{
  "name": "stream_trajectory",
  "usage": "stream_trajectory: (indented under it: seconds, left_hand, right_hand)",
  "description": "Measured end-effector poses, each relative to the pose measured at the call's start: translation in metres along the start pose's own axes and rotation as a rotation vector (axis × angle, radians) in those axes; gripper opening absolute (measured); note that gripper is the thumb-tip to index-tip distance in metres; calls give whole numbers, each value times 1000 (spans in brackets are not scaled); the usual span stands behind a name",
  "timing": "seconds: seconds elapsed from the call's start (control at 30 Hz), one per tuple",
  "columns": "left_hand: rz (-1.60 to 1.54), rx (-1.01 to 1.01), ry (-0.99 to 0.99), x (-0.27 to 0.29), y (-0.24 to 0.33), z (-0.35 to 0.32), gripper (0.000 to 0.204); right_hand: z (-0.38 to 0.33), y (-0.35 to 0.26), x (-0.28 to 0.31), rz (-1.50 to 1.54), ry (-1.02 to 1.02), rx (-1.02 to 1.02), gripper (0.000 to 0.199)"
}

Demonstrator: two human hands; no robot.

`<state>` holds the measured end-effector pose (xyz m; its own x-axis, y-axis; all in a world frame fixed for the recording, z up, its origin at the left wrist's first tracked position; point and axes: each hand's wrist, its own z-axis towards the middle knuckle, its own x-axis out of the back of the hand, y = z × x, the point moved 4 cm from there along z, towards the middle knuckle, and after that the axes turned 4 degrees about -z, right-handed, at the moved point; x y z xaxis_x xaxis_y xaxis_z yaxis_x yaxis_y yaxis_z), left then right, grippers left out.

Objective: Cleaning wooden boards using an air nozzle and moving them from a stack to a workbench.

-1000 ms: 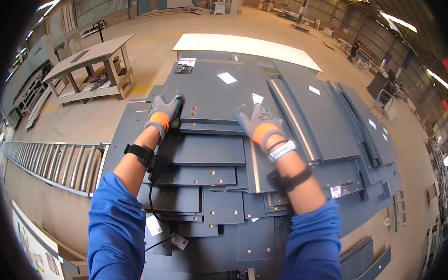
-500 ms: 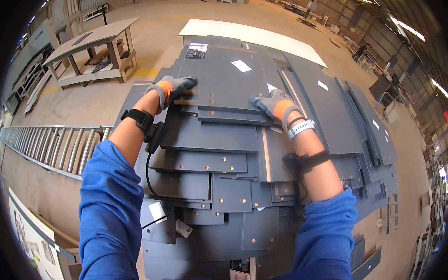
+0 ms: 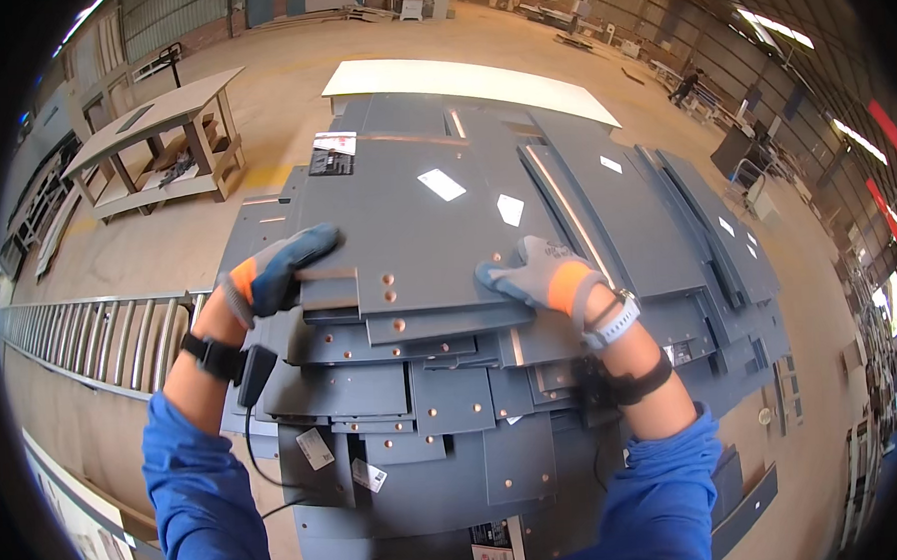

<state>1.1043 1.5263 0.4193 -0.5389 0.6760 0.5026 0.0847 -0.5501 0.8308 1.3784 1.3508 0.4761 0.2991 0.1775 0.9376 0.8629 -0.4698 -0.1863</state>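
A large dark grey panel (image 3: pixel 416 231) with drilled holes and white labels lies on top of a wide stack of similar panels. My left hand (image 3: pixel 293 269), in a grey and orange work glove, is closed on its left edge beside a notch. At the panel's near right part, my right hand (image 3: pixel 540 274) in a matching glove grips the edge, thumb on the upper face. The fingers under the edges are partly hidden. Just beneath it another grey panel (image 3: pixel 450 324) sticks out towards me.
Behind the stack lies a long cream board (image 3: pixel 470 87). A roller conveyor (image 3: pixel 100 330) runs along the left, with a wooden worktable (image 3: pixel 152 133) beyond it. More grey panels (image 3: pixel 637 242) lie on the right. A distant person (image 3: pixel 687 87) stands far right.
Both hands have come nearer to me with the grey panel, which has slid towards me over the panels below. The view has also shifted a little.
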Motion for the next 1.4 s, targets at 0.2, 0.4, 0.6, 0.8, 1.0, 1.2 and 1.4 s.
stream_trajectory:
  seconds: [0.2, 0.4, 0.6, 0.8, 1.0, 1.2, 1.4]
  left_hand:
    - [-1202, 601, 220, -44, -11, -63, 43]
    - [293, -469, 230, -50, 53, -116, 50]
    - [132, -337, 258, -59, 92, -169, 46]
    - [-377, 181, 173, -68, 97, -210, 33]
    - [-635, 520, 144, -75, 131, -231, 49]
    - [-714, 421, 135, -86, 140, -242, 47]
    - [-712, 282, 75, -96, 128, -253, 41]
  right_hand:
    - [-34, 11, -34, 53, 29, 80, 66]
    - [-65, 26, -48, 346, -82, 212, 58]
    - [-124, 8, -79, 1211, -270, 388, 48]
    - [-142, -10, -139, 1435, -439, 301, 43]
    - [-189, -15, -167, 1698, -412, 305, 44]
    - [-217, -7, -173, 1733, -331, 250, 47]
    - [-249, 16, -203, 1865, -245, 309, 47]
